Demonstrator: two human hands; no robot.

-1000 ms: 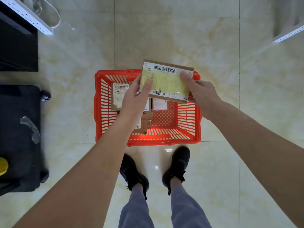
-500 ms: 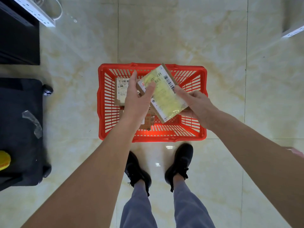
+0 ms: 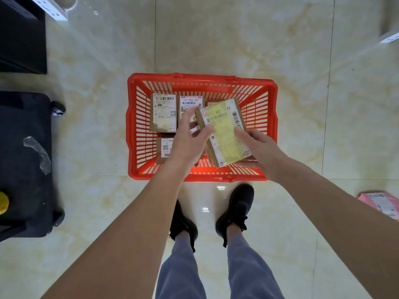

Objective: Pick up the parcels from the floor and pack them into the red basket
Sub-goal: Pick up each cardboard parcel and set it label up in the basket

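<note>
A red basket (image 3: 132, 126) stands on the floor in front of my feet. Inside it lie several brown parcels with white labels, one at the far left (image 3: 164, 112), one beside it (image 3: 191, 103) and one nearer me (image 3: 165, 147). Over the basket's right half I hold a brown parcel with a yellow-tinted label (image 3: 225, 134), tilted lengthwise. My right hand (image 3: 259, 152) grips its near right edge, thumb on the label. My left hand (image 3: 190, 137) touches its left edge with thumb and fingers. A pink parcel (image 3: 380, 203) lies on the floor at the right edge.
A black wheeled case (image 3: 26, 165) with a strip of tape on top stands at the left, a yellow object (image 3: 3, 203) at its edge. A dark cabinet (image 3: 21, 35) fills the far left corner. White strips sit at the top left (image 3: 49, 7) and top right (image 3: 388, 37).
The yellow-labelled parcel has turned from crosswise to lengthwise and come down into the basket's right half. Both hands moved down with it. The pink parcel has come into view.
</note>
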